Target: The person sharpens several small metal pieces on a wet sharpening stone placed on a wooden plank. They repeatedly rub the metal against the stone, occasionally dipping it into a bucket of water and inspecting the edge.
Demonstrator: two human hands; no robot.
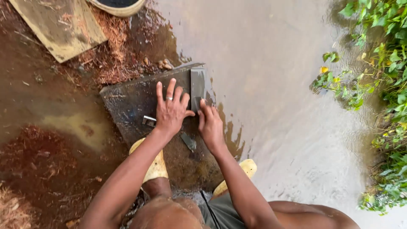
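Down at the water's edge, the person crouches over a dark flat slab (131, 99) that lies half on the muddy bank and half at the lip of the brown water (275, 63). At the slab's far right corner rests a grey rectangular sharpening stone (197, 85), wet and shiny. The left hand (170, 111) is spread flat, fingers fanned and pressed down, a ring on one finger; under its palm lies a small metal blade (149, 121), of which only a pale end shows to the left of the hand. The right hand (210, 123) has its fingers held together and pointed away, tips touching the near end of the grey stone; whether it grips anything beneath I cannot tell. Just near of the hands, a short dark piece (188, 141) lies on the slab, perhaps a handle or another blade.

As for progress, I would judge the work well under way: stone and slab are wet and both hands bear down, but the blade is mostly covered, so how much is left cannot be read.

Yellow boots (156, 163) show beside the knees. Farther left lie a wooden board (59, 25) and reddish fibres, the rim of a basin (118, 8) shows at the far edge, and green plants (381, 85) line the right side.
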